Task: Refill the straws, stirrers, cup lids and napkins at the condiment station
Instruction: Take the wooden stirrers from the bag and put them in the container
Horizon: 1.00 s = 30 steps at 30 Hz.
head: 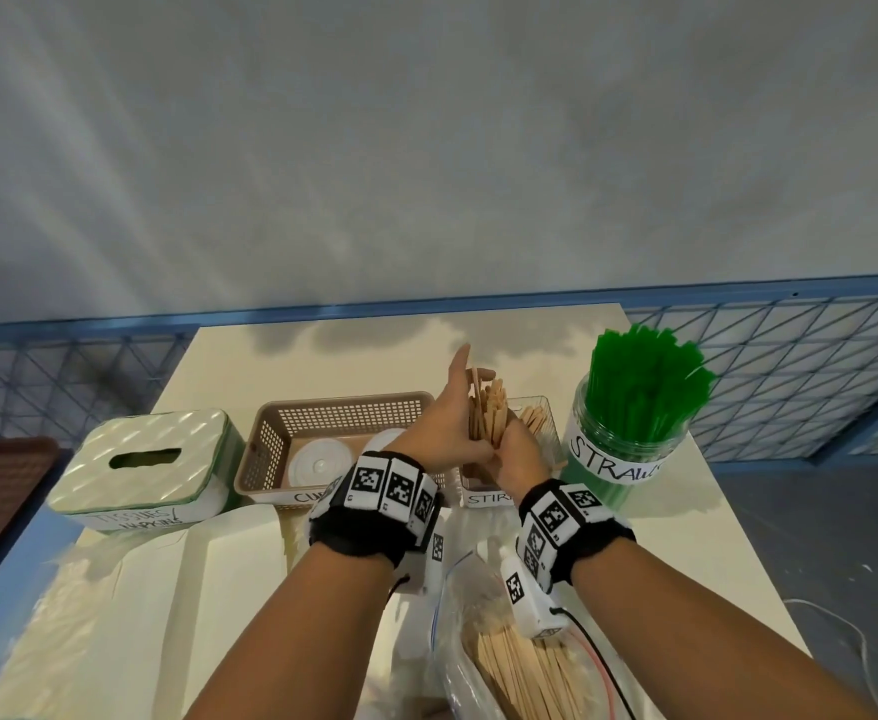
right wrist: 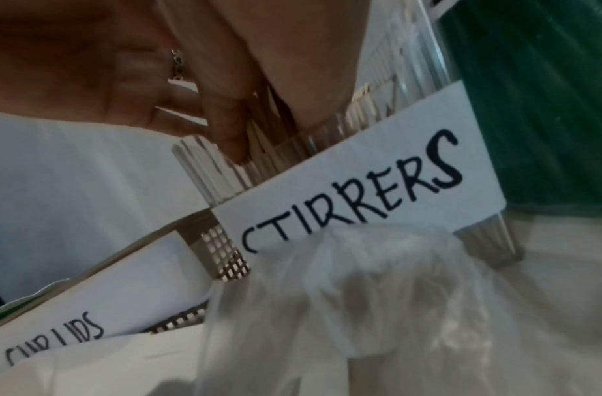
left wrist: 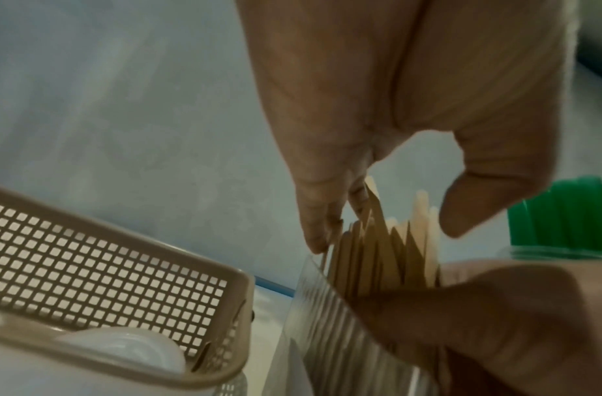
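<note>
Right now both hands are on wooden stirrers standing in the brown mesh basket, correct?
No. The left hand and right hand are on wooden stirrers standing in the clear ribbed bin labelled STIRRERS, beside the brown mesh basket; the right wrist view shows it.

Head: above, facing down on table (head: 374,356). Wrists: close, both on stirrer container (right wrist: 204,171).

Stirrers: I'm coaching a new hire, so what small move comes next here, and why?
Probably loosen the right hand and let the stirrers slide down into the STIRRERS container: the bundle stands upright at its rim, gripped low, the left hand flat against it.
</note>
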Motion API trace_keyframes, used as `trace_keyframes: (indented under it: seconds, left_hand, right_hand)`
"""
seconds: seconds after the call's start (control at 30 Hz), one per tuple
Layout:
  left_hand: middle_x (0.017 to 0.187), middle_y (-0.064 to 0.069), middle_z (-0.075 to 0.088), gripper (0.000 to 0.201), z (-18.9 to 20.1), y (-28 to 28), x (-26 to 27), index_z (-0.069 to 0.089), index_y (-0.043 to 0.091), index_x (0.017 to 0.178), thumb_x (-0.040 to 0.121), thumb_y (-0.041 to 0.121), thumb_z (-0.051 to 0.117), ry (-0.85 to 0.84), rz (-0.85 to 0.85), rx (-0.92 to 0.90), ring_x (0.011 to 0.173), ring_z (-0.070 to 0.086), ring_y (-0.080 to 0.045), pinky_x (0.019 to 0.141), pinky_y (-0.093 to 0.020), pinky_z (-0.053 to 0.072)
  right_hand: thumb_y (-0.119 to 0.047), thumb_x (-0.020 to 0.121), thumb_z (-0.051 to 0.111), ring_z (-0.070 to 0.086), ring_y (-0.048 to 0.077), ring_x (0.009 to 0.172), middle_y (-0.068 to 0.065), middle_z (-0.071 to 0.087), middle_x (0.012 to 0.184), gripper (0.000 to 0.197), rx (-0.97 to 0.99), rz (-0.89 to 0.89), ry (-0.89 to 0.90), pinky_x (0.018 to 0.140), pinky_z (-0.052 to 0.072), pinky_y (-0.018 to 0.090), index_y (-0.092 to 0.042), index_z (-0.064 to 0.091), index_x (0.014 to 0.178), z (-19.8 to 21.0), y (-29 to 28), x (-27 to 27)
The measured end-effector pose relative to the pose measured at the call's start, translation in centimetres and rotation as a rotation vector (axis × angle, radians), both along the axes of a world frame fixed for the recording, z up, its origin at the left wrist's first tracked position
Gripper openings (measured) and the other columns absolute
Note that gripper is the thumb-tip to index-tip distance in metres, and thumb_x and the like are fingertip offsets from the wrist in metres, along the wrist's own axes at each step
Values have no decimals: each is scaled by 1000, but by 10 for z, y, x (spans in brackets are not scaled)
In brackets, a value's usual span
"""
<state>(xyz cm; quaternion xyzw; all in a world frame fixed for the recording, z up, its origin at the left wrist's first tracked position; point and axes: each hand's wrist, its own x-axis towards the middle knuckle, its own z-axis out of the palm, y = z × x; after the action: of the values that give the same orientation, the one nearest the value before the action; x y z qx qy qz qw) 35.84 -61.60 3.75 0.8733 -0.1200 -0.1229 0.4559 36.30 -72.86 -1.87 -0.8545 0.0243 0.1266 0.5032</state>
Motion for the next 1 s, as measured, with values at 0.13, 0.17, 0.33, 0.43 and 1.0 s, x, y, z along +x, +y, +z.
trace_keyframes:
  seconds: [0.13, 0.17, 0.33, 0.43, 1.0]
  left_hand:
    - [126, 3, 49, 68, 2, -9, -1, 16, 21, 147, 92, 14, 54, -167, 192, -17, 94, 60, -17, 84, -26, 49]
    - [126, 0, 53, 50, 2, -12, -1, 32, 17, 142, 95, 15, 49, -212, 223, 48, 103, 59, -17, 91, -26, 45]
    - [119, -9, 64, 34, -4, -20, -6, 55, 12, 127, 99, 12, 35, -285, 270, 220, 108, 59, -21, 86, -20, 38]
    - [117, -13, 64, 37, -8, -21, -11, 44, 15, 135, 102, 20, 30, -240, 232, 262, 106, 60, -27, 84, -28, 43]
    - [127, -17, 54, 70, -7, -16, -113, 21, 1, 139, 86, 20, 64, 52, 353, 259, 114, 56, -28, 93, -32, 47]
  right_hand:
    - [-11, 85, 62, 55, 27, 110, 13, 57, 118, 41, -23, -29, -12, 95, 45, 35, -3, 47, 122, 8, 1, -5]
    - [-10, 87, 59, 55, 27, 110, 13, 58, 117, 39, -27, -41, -30, 95, 44, 34, -4, 45, 123, 10, 2, -6]
    - [-6, 85, 55, 55, 31, 109, 17, 58, 117, 40, -67, -54, -79, 94, 46, 40, -4, 43, 124, 10, 2, -4]
    - [-13, 82, 64, 57, 29, 104, 14, 60, 111, 39, -153, -11, -57, 90, 48, 41, -4, 48, 115, 7, 0, -3]
    - [-19, 87, 62, 59, 18, 100, 3, 61, 109, 35, -120, 182, -141, 83, 43, 22, -9, 55, 119, 102, -47, -108]
